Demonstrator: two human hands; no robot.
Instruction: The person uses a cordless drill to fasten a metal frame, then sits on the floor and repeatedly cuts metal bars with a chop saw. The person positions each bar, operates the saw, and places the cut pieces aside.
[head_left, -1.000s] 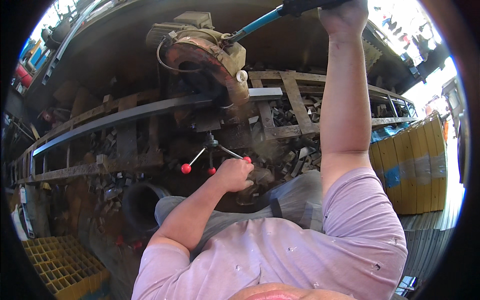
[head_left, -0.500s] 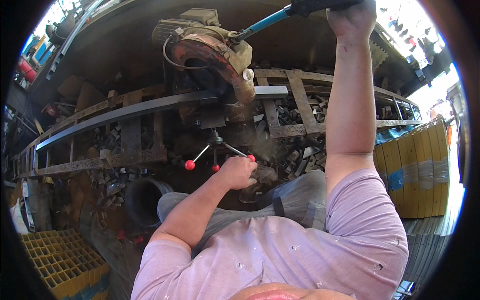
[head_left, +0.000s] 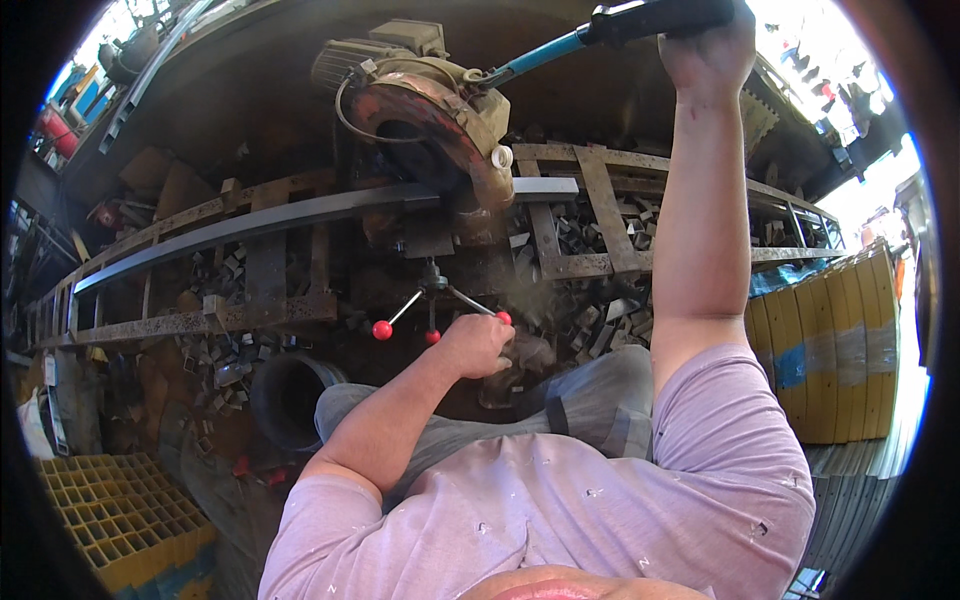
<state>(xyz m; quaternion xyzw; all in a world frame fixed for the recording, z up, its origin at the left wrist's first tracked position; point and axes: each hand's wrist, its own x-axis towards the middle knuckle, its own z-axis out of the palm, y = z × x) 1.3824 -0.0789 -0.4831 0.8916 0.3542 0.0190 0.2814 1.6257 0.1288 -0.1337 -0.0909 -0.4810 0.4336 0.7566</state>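
The right hand [head_left: 712, 55] is clenched around the black grip of the saw lever [head_left: 640, 20], arm extended, at the upper edge of the view. The lever's blue shaft runs down-left to the cut-off saw [head_left: 430, 110], whose rusty guard sits directly over the long dark steel bar [head_left: 270, 215]. The bar lies across the saw frame [head_left: 590, 215], running from the far left through the vise under the blade; a shorter end projects to the right of the guard.

The left hand [head_left: 478, 345] is closed on one arm of the three-spoke clamp handle [head_left: 432, 300]; the red knobs on the other two arms are free.

Guidance for the cut, as a judgement from this view:
- Keep the clamp tight, so the bar cannot creep or twist under the blade.
- Lower the lever with steady, moderate pressure; forcing it may jam or deflect the disc.
- Hold the right arm in line with the lever to keep the descent straight.
- Keep the left forearm below the blade plane and clear of falling offcuts [head_left: 590, 320], which already lie heaped beneath the frame.

A faint haze near the left hand suggests dust or smoke.
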